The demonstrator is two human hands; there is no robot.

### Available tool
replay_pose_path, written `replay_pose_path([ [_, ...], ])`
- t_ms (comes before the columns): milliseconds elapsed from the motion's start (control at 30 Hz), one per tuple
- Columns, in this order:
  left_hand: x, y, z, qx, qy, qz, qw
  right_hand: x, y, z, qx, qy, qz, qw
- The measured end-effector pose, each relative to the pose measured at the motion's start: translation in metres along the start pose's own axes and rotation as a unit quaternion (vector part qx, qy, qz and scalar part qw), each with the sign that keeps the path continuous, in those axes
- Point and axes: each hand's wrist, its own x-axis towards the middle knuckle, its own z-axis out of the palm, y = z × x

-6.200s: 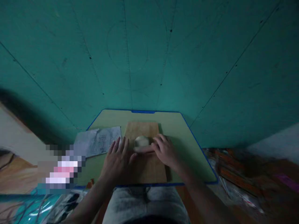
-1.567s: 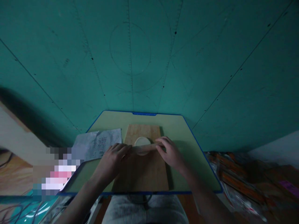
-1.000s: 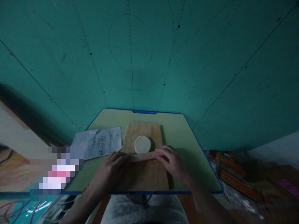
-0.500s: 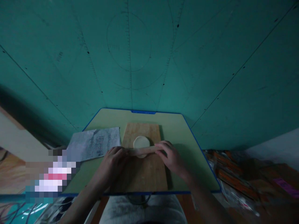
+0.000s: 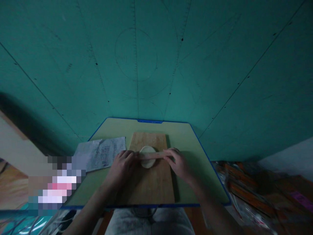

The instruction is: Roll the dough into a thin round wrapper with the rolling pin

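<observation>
A wooden rolling pin point(image 5: 149, 155) lies across a round, flat piece of pale dough point(image 5: 148, 164). The dough rests on a wooden cutting board point(image 5: 151, 187), and parts of it show in front of and behind the pin. My left hand point(image 5: 124, 164) is closed on the pin's left end. On the opposite end, my right hand point(image 5: 177, 161) grips with its fingers over the wood. Both ends of the pin are partly covered by my fingers.
The board sits on a pale folding table point(image 5: 195, 176) with a blue rim, against a green wall point(image 5: 151, 65). Left of the board lies a printed sheet point(image 5: 105, 153). Packaged goods and boxes point(image 5: 251, 189) are piled on the right; a blurred patch covers the lower left.
The rolling pin has moved away from me over the dough, from its near part to about its middle. Both hands travelled with it, and the view has tilted slightly upward.
</observation>
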Motion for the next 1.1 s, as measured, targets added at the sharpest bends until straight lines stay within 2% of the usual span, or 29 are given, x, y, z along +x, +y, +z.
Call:
replay_pose_path([
  [100, 0.001, -0.002, 0.002, 0.005, -0.013, -0.006, 1.000, -0.002, 0.003, 0.000, 0.000, -0.022, 0.020, 1.000],
  [200, 0.011, -0.005, -0.009, 0.004, -0.034, 0.014, 0.999, 0.004, -0.002, -0.008, -0.002, -0.045, 0.029, 0.999],
  [367, 0.036, -0.011, -0.016, 0.068, 0.012, 0.015, 0.997, 0.015, -0.015, -0.016, -0.023, -0.038, 0.025, 0.999],
  [567, 0.046, -0.018, 0.001, -0.029, -0.028, 0.026, 0.999, -0.003, -0.030, -0.004, -0.141, -0.097, 0.046, 0.984],
  [733, 0.073, -0.016, 0.009, -0.102, -0.017, -0.119, 0.988, -0.024, -0.059, 0.005, -0.190, -0.099, 0.062, 0.975],
  [833, 0.092, -0.008, 0.020, -0.111, -0.006, -0.138, 0.984, -0.035, -0.081, 0.012, -0.191, -0.104, 0.062, 0.974],
  [1000, 0.116, 0.009, 0.043, -0.127, -0.010, -0.143, 0.982, -0.044, -0.103, 0.026, -0.177, -0.077, 0.010, 0.981],
  [1100, 0.125, 0.016, 0.055, -0.121, -0.027, -0.125, 0.984, -0.044, -0.106, 0.038, -0.130, -0.112, -0.045, 0.984],
])
